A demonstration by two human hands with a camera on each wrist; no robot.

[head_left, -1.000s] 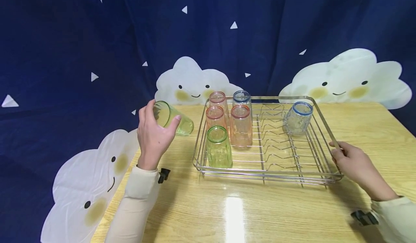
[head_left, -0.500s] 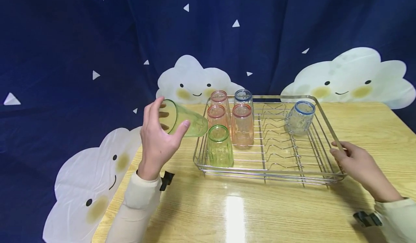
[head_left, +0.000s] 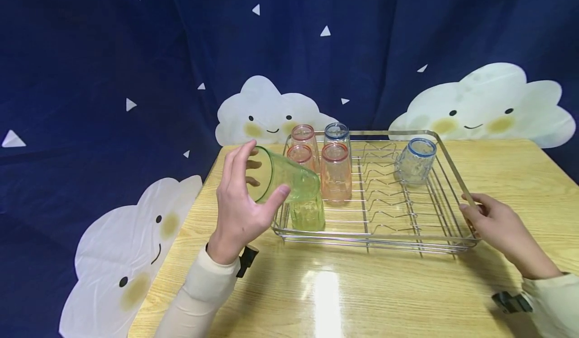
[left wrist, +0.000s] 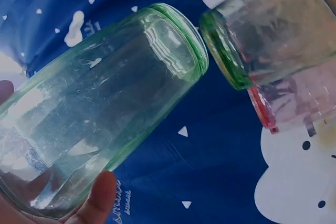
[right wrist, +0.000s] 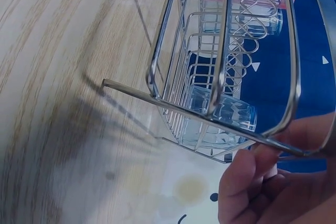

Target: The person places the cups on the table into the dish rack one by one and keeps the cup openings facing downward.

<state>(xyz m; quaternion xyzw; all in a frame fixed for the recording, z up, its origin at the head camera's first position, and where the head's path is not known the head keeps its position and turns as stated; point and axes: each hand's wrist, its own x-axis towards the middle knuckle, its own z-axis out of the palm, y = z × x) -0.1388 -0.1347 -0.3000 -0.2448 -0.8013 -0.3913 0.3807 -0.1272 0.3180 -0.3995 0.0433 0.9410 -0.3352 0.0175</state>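
Note:
My left hand (head_left: pixel 239 210) holds a green glass (head_left: pixel 289 177) around its wide mouth, thumb on the near side. The glass lies tilted in the air, its base pointing right and overlapping an upside-down green glass (head_left: pixel 308 216) at the front left of a wire dish rack (head_left: pixel 393 133). In the left wrist view, the held glass's base comes close to the green-ringed base of that other glass (left wrist: pixel 226 51). My right hand (head_left: pixel 502 227) grips the rack's right rim, and the right wrist view shows thumb and fingers pinching the metal bar (right wrist: pixel 231 128).
Behind the green glass stand several upside-down tumblers, among them a pink one (head_left: pixel 336 180) and a blue-ringed one (head_left: pixel 336 131). A clear blue-ringed glass (head_left: pixel 415 163) leans at the rack's right. The rack stands on a wooden table (head_left: pixel 362 288) before a dark blue curtain (head_left: pixel 289 41).
My left hand has moved right with the green glass, from beside the rack to over its front left corner. The right hand has kept its grip on the rim.

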